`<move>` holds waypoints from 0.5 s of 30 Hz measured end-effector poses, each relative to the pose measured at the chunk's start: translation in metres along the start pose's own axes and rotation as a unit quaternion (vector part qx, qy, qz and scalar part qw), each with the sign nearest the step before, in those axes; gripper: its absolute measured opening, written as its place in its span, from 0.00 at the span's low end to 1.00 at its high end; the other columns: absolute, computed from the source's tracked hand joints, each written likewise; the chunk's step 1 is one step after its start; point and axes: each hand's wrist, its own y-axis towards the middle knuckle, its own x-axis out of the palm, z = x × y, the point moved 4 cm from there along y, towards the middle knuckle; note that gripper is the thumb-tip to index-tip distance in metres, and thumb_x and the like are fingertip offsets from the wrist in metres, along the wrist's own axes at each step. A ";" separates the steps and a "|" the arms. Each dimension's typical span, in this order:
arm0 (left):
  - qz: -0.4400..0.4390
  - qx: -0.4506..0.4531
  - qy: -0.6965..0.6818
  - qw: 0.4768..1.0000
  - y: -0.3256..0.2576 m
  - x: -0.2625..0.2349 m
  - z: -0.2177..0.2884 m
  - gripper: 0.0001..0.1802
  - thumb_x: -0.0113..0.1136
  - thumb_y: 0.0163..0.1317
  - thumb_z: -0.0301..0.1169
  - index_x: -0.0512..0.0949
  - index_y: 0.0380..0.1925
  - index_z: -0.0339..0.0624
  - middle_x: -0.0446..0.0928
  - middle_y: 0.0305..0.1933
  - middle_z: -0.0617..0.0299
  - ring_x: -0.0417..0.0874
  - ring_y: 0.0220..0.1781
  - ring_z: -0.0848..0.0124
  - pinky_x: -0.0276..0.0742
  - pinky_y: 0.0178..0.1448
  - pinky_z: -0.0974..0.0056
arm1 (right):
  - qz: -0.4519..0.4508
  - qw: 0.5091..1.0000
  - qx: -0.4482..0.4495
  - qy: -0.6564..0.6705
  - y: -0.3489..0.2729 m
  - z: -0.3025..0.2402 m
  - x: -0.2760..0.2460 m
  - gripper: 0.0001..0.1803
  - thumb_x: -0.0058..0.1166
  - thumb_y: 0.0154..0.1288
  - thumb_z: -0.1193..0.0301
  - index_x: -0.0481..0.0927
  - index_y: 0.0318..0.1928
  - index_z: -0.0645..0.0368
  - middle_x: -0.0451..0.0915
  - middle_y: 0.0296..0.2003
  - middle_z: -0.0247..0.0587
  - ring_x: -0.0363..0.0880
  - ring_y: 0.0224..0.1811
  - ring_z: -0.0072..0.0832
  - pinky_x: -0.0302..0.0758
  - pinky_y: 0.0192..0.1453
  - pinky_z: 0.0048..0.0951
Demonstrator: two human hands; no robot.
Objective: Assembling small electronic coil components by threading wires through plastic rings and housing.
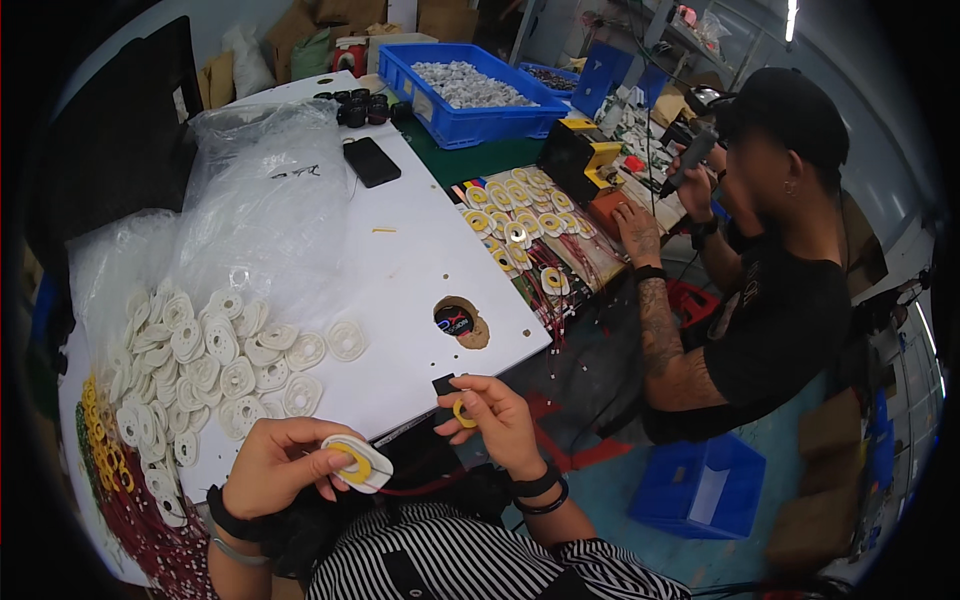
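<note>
Striped fabric (450,550) below, left fingers (326,462) pinch oval plastic (377,468).

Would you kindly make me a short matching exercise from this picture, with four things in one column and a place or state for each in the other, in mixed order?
Column one
1. Left hand
2. Right hand
3. Black phone
4. Blue bin at lower right

Column two
A. Standing on the floor
B. Has a small yellow ring at its fingers, with no white part
C. Lying flat on the white tabletop
D. Holding a white oval part that carries a yellow ring

Right pairs: 1-D, 2-B, 3-C, 4-A.
</note>
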 end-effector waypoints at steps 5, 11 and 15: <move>-0.086 0.039 0.177 0.980 0.016 0.044 0.050 0.14 0.60 0.64 0.28 0.80 0.48 0.34 0.82 0.35 0.59 0.80 0.29 0.80 0.78 0.31 0.76 | -0.053 0.986 0.052 0.150 -0.019 0.010 -0.031 0.17 0.38 0.76 0.66 0.68 0.55 0.65 0.80 0.38 0.47 0.83 0.28 0.28 0.79 0.27 0.21; -0.186 0.029 0.244 0.951 0.081 0.078 0.051 0.17 0.60 0.65 0.32 0.77 0.51 0.37 0.82 0.32 0.60 0.81 0.27 0.80 0.78 0.27 0.74 | -0.208 0.944 0.079 0.245 -0.057 0.004 -0.038 0.25 0.35 0.77 0.58 0.67 0.58 0.69 0.76 0.30 0.42 0.64 0.14 0.14 0.60 0.17 0.14; -0.223 0.035 0.218 0.950 0.134 0.096 0.053 0.16 0.59 0.65 0.30 0.71 0.50 0.34 0.79 0.30 0.62 0.82 0.26 0.76 0.78 0.22 0.73 | -0.222 0.965 0.058 0.123 -0.061 0.001 -0.066 0.20 0.49 0.71 0.60 0.77 0.51 0.66 0.78 0.27 0.34 0.65 0.17 0.11 0.59 0.20 0.12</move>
